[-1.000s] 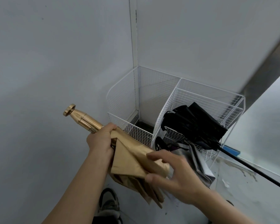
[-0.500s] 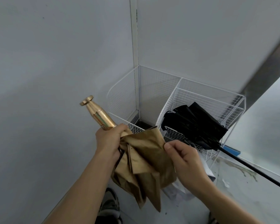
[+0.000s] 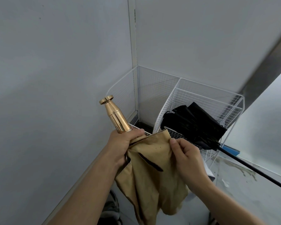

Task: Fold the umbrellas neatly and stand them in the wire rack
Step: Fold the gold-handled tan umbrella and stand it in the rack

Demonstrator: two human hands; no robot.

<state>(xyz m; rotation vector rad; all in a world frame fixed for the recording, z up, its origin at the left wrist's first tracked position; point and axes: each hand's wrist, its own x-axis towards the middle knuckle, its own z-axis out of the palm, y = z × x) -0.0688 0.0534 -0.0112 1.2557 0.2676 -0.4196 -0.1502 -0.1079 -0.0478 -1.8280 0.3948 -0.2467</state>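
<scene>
I hold a gold umbrella [image 3: 149,169] in front of me, its shiny gold handle [image 3: 114,115] pointing up and left, its loose tan canopy hanging down. My left hand [image 3: 123,143] grips it just below the handle. My right hand [image 3: 185,153] pinches the upper right edge of the canopy cloth. Behind stands the white wire rack [image 3: 201,98] in the corner. A black umbrella [image 3: 195,125] lies loosely bundled in its right compartment, with a thin black shaft [image 3: 253,169] sticking out to the lower right.
Grey walls meet in the corner behind the rack. The rack's left compartment [image 3: 144,124] shows a dark floor. A blue object [image 3: 230,151] lies by the rack's right foot. My shoe [image 3: 110,210] shows at the bottom on the pale stained floor.
The gold handle has swung from pointing left to more upright. My right hand moved from under the folded canopy to pinch its upper edge, and the cloth now hangs open.
</scene>
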